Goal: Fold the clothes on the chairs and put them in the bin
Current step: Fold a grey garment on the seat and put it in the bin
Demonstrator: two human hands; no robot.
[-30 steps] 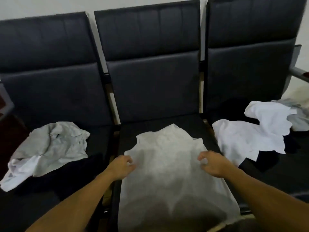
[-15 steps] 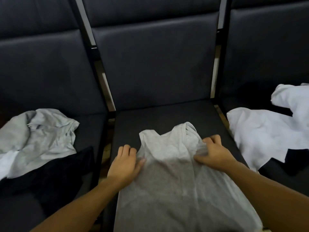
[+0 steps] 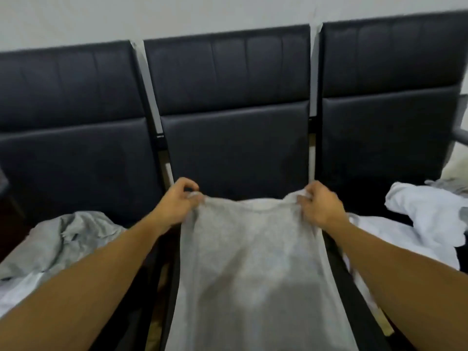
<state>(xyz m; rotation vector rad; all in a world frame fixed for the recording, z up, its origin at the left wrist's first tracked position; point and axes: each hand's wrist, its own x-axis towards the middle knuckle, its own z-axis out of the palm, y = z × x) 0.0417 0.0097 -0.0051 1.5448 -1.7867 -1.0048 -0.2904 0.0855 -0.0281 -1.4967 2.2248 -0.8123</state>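
A light grey shirt (image 3: pixel 253 262) stretches over the middle chair (image 3: pixel 235 138), its neckline toward the backrest. My left hand (image 3: pixel 174 201) pinches its left shoulder corner, and my right hand (image 3: pixel 320 206) grips the right shoulder corner. Both hands hold the top edge lifted and taut in front of the backrest. The shirt's lower part runs out of the bottom of the view. A crumpled grey garment (image 3: pixel 58 241) lies on the left chair. White clothes (image 3: pixel 415 224) lie heaped on the right chair. No bin is in view.
Three dark padded chairs stand side by side against a pale wall (image 3: pixel 177 16). A metal armrest (image 3: pixel 461 134) juts out at the far right. Narrow gaps separate the seats.
Both hands moved from the shirt's middle to its shoulder corners and lifted the top edge toward the backrest. The camera tilted up, showing the chair tops and the wall.
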